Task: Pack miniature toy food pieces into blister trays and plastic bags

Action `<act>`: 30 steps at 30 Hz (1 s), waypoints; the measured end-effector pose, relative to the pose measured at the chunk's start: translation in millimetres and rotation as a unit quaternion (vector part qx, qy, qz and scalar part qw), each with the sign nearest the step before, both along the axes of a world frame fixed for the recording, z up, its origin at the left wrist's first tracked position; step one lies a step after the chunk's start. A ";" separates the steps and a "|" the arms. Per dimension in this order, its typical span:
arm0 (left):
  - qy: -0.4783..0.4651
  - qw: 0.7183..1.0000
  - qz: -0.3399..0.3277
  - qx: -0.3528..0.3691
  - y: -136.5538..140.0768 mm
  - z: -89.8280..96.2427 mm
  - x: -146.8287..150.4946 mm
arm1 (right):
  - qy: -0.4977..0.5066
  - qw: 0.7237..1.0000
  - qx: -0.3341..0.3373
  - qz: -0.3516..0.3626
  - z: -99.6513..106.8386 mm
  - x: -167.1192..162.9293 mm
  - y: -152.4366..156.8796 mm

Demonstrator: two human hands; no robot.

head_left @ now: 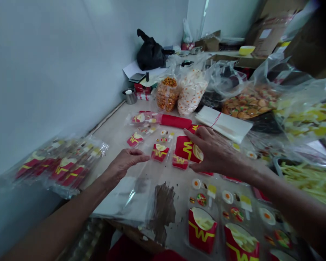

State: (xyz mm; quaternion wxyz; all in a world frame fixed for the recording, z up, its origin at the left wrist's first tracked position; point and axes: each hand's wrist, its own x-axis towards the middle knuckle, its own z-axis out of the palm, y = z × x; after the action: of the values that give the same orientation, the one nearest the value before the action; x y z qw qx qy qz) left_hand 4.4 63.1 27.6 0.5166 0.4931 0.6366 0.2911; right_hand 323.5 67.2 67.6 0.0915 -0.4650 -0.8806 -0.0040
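Observation:
My left hand (pixel 127 161) is closed in a pinch, its fingertips at the upper edge of some clear plastic bags (pixel 133 197); what lies between them is too small to make out. My right hand (pixel 214 150) has thumb and index finger spread, above a pile of red fry cartons (pixel 182 146) with yellow zigzag marks. Just left of the pile lies a clear tray with a small red fry carton (pixel 160 152) and tiny toy foods. Nearer to me, similar packs hold a red carton of fries (pixel 202 230), an egg, a burger, a pizza and a popsicle.
Filled packs (pixel 62 166) are heaped at the left table edge. Behind stand a jar of small orange pieces (pixel 167 96), a bag of white-and-orange pieces (pixel 191 90) and a banded stack of white sheets (pixel 224 123). A tub of toy fries (pixel 309 181) is at right.

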 end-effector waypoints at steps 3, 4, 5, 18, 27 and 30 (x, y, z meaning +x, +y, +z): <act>-0.022 0.999 -0.015 -0.018 -3.7 -2.6 11.8 | 0.028 0.999 0.016 -0.017 -3.5 -0.6 -1.4; -0.027 0.999 -0.026 -0.019 -4.5 -3.7 13.8 | 0.031 0.999 0.025 -0.018 -5.4 0.9 -1.2; -0.028 0.999 -0.041 -0.016 -5.0 -4.5 14.9 | 0.030 0.999 0.032 -0.018 -7.9 3.5 -0.9; 0.008 1.000 -0.011 0.018 -16.1 -26.6 35.4 | 0.028 0.999 0.039 -0.011 -14.3 11.0 -14.7; 0.078 0.987 -0.058 0.125 -23.0 -19.2 60.2 | -0.016 0.997 0.070 -0.039 -15.7 2.9 -30.3; 0.053 0.988 -0.084 0.115 -24.6 -17.8 62.0 | -0.037 0.996 0.062 -0.051 -25.7 2.9 -36.5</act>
State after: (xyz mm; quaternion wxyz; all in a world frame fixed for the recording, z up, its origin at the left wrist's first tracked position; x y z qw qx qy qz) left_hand 66.4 38.4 9.8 0.4447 0.6153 0.5820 0.2914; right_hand 326.4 30.7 42.0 0.0876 -0.5021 -0.8566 -0.0807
